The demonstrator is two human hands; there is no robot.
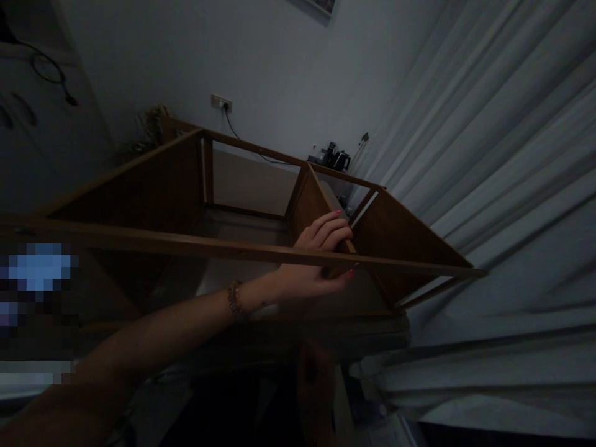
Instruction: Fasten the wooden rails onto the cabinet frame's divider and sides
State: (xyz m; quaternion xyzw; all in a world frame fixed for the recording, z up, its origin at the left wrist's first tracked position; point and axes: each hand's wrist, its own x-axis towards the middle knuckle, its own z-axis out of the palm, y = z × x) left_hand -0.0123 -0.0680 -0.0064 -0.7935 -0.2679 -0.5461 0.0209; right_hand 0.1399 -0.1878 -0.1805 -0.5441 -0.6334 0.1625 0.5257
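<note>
In the dim room the left hand (321, 254) reaches over the front rail (186, 246) of the wooden cabinet frame (153, 186). Its fingers (328, 228) are clenched around the near edge of the divider panel (305, 208), apparently to steady it upright. The panel stands inside the frame, right of centre, its long axis running from the rail back toward the wall. The frame itself stretches left to right beside the curtain (488, 155). I cannot make out the right hand.
</note>
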